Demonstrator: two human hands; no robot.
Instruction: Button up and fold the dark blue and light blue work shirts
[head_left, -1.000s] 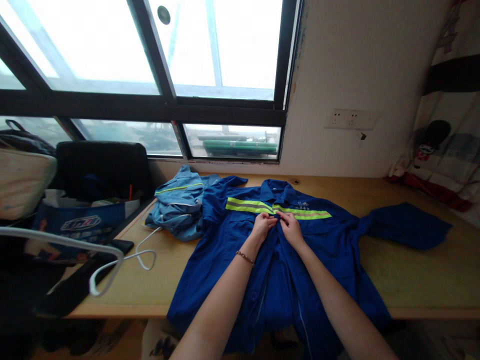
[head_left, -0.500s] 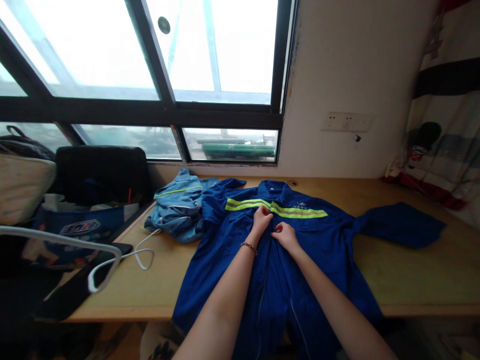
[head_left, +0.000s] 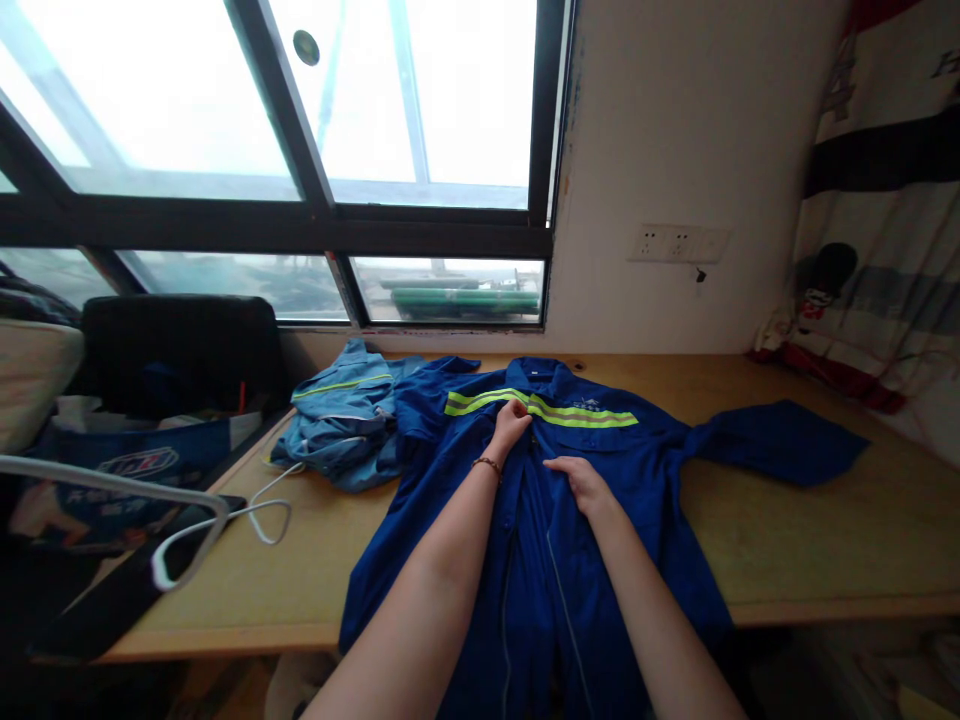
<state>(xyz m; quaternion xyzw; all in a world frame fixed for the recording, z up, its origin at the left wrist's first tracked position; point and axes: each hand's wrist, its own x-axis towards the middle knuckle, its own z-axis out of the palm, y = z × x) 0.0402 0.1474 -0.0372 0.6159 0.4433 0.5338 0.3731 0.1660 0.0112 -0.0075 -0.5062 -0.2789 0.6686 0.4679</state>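
The left hand (head_left: 511, 420) pinches the front edge of the blue reflective-striped work jacket (head_left: 645, 470) on the wooden table (head_left: 825, 540). The right hand (head_left: 581, 482) rests flat and open just below. Fastening the front seems to be the step in hand, and the lower edges need aligning.

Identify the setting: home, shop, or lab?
Probably a lived-in room at home or in a dorm, not a workshop: a blue work jacket spread on a wooden desk below a large window, wall sockets, and patterned cloth hanging at right.

A wooden table (head_left: 825, 540) bears a spread blue work jacket (head_left: 645, 470), a crumpled lighter-blue garment (head_left: 337, 430) and a white hanger (head_left: 191, 497).
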